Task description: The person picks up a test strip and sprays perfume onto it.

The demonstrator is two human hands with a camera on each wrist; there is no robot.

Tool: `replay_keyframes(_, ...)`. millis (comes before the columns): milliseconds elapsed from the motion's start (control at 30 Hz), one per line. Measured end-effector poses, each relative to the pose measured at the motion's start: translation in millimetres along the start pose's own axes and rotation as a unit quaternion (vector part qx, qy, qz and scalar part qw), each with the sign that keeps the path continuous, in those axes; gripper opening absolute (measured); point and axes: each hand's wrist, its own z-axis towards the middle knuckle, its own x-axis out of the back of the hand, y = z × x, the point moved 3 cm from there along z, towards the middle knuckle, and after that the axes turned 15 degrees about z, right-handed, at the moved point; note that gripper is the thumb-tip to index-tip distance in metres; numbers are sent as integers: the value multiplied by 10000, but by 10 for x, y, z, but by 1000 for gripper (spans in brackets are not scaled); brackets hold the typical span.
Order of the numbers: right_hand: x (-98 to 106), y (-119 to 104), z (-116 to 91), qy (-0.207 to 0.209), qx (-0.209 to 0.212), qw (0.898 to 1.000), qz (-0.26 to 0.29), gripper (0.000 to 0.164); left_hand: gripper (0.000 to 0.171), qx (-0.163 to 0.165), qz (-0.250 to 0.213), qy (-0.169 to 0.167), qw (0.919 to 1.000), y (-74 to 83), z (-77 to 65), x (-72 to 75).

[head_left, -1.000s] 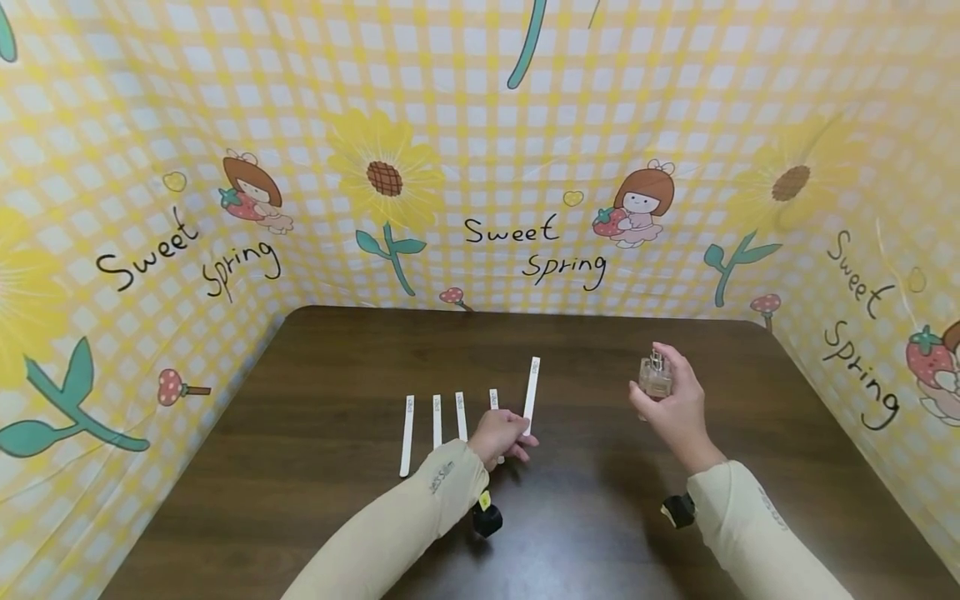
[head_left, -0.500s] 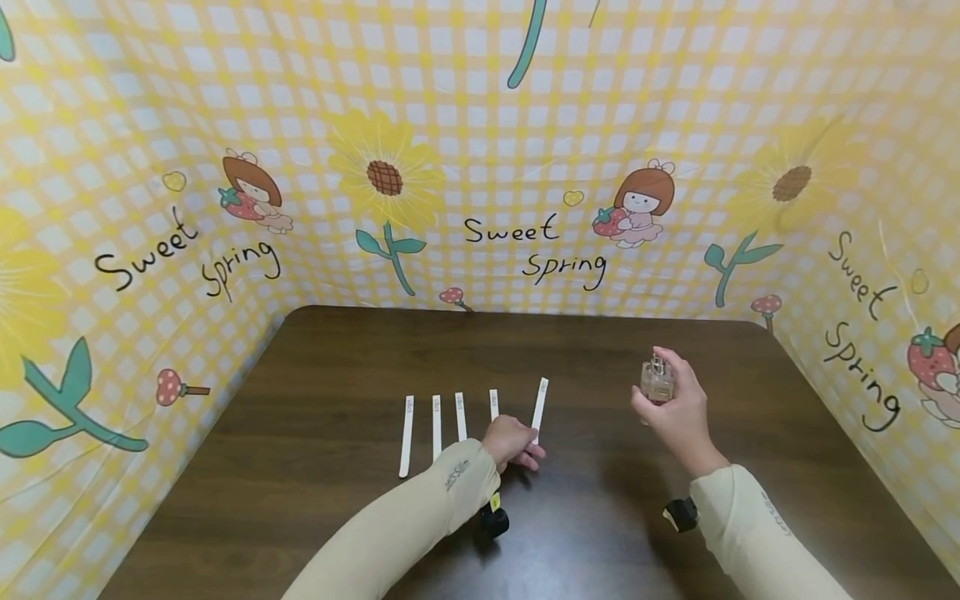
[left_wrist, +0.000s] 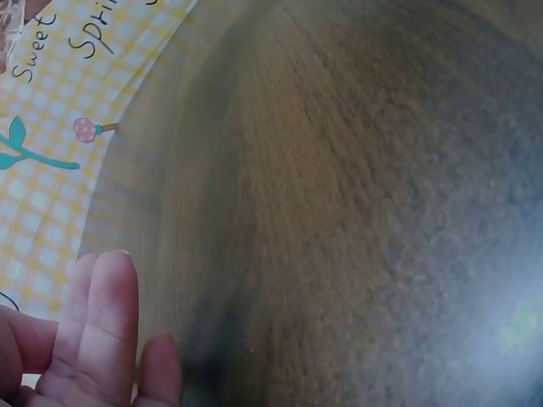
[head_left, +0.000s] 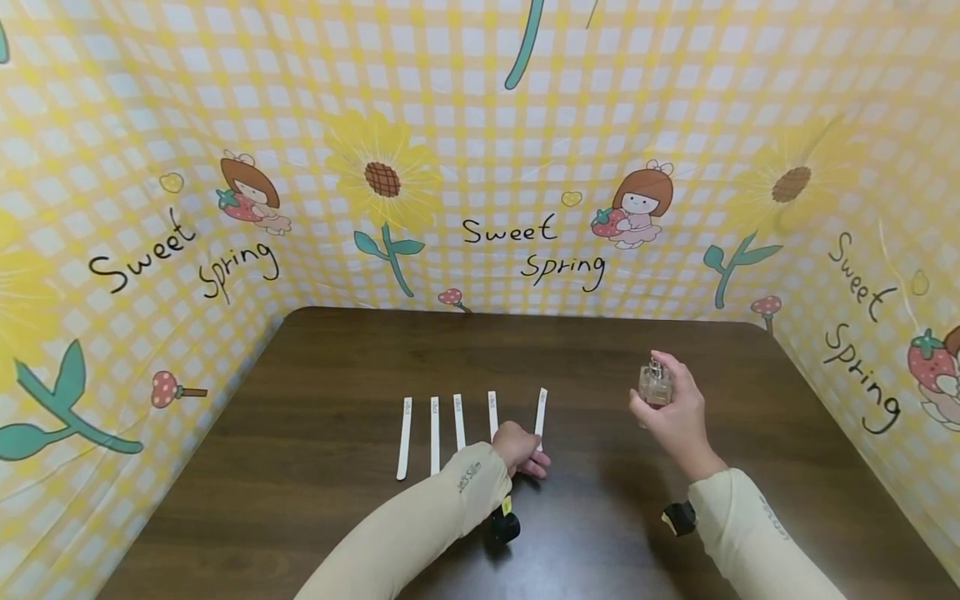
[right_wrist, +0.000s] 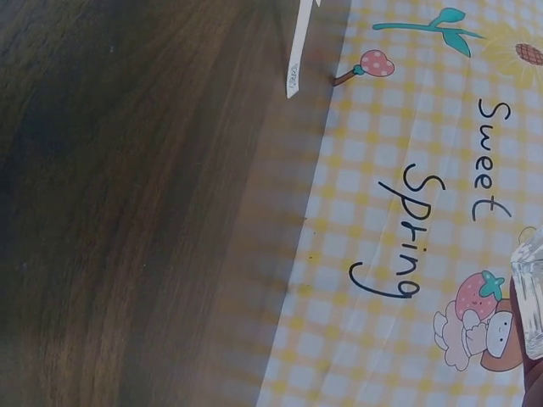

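Note:
My left hand pinches the lower end of a white perfume test strip, which points away from me with small print at its far end. Its other fingers stretch out in the left wrist view. Off to the right, my right hand grips a small square clear glass perfume bottle, the index finger on its spray top. The right wrist view catches only the bottle's edge at the right, plus the far end of a white strip at the top.
Several more white test strips lie in a row left of my left hand, the nearest partly covered by hand and sleeve. The dark wooden table meets a yellow checked cloth at the back and sides.
My left hand has moved slightly right and toward me, and the strip's raised far end has come down toward the table. The right hand and perfume bottle have sunk very slightly.

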Motion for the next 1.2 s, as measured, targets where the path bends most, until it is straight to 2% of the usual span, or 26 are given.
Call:
replay_keyframes(200, -33, -322, 58, 7, -109, 9999, -24, 54, 19, 127, 89, -26, 9999, 30, -35, -42)
replay_keyframes(433, 8, 41, 5, 14, -260, 9997, -3, 61, 21, 260, 74, 6, 9996, 5, -34, -51)
replay_keyframes(633, 16, 76, 2, -57, -207, 9997, 76, 58, 29, 254, 95, 6, 9996, 9, -66, -45)
replay_keyframes(767, 25, 90, 11, -49, -114, 9999, 53, 58, 33, 254, 103, -216, 9994, 58, -90, -8)
replay_keyframes(900, 33, 96, 26, -83, -105, 9999, 56, 58, 41, 158, 147, -373, 9991, 162, -83, 128)
replay_keyframes(1000, 24, 87, 34, -108, -108, 9999, 47, 59, 38, 129, 340, -106, 9993, 221, -73, 315)
replay_keyframes(1100, 19, 82, 37, -106, -75, 9999, 25, 59, 22, 5, 742, 240, 9970, 222, -63, 490)
replay_keyframes(1200, 7, 77, 35, -119, -14, 9999, 31, 58, 10, -312, 1432, 553, 9877, 170, -55, 618)
